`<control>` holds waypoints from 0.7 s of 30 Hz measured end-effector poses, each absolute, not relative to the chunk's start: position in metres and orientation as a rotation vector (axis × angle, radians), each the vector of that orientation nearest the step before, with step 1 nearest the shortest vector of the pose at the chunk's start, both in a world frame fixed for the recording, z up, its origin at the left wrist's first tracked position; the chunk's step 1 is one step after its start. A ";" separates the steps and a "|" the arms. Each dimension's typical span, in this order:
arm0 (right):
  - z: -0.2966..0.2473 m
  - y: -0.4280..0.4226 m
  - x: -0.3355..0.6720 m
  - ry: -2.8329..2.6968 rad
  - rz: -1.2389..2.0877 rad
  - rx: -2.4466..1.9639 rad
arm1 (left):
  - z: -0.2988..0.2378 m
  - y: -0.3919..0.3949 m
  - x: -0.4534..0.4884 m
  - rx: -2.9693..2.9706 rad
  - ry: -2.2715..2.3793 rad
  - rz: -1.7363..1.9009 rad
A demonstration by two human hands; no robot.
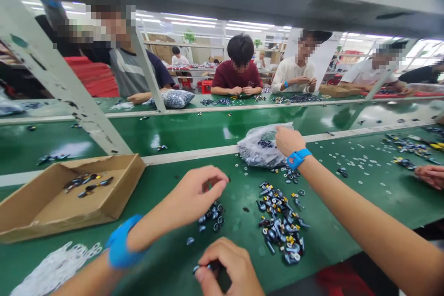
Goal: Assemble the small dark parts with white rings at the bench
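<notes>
My left hand (194, 194), with a blue wristband, is closed in a pinch; a tiny dark piece (229, 179) shows at its fingertips. Below it, my right hand (231, 266) grips a small dark, shiny part (196, 269) between thumb and fingers. Several dark metallic ring-shaped parts (217, 215) lie under and beside my left hand. To the right spreads a pile of dark metallic parts with yellow bits (282, 222). A co-worker's hand (289, 141), also with a blue band, reaches from the right to a clear plastic bag (255, 150) of dark parts.
A cardboard tray (114, 189) with several dark parts stands at left. White rings (58, 270) lie in front of it. Another person's hand (430, 175) is at the right edge. Beyond a white rail (194, 152) runs a green belt (194, 132), with people seated opposite. Slanted posts and an overhead beam frame the bench.
</notes>
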State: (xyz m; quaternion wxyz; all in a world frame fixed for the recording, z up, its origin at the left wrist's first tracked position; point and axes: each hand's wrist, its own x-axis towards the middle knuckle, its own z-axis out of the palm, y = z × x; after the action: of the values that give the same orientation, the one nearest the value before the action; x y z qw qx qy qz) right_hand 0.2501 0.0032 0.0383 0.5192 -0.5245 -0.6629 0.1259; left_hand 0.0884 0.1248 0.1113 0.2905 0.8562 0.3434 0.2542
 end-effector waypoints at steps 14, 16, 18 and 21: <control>0.005 -0.031 0.204 -1.718 0.594 -1.062 | 0.013 -0.012 0.007 1.772 1.003 1.083; 0.006 -0.030 0.203 -1.724 0.606 -1.049 | 0.014 -0.015 0.008 1.589 1.052 1.049; 0.007 -0.027 0.202 -1.722 0.616 -1.028 | 0.019 -0.017 0.013 1.331 1.114 1.014; 0.008 -0.023 0.201 -1.707 0.610 -1.004 | 0.028 -0.018 0.020 0.997 1.154 1.016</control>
State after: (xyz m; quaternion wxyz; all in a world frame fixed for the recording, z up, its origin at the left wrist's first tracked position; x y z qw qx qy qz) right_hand 0.2006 -0.0232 0.0083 0.5097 -0.4170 -0.7087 0.2531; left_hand 0.0199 -0.0177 0.0276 0.6088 0.4317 0.4998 0.4397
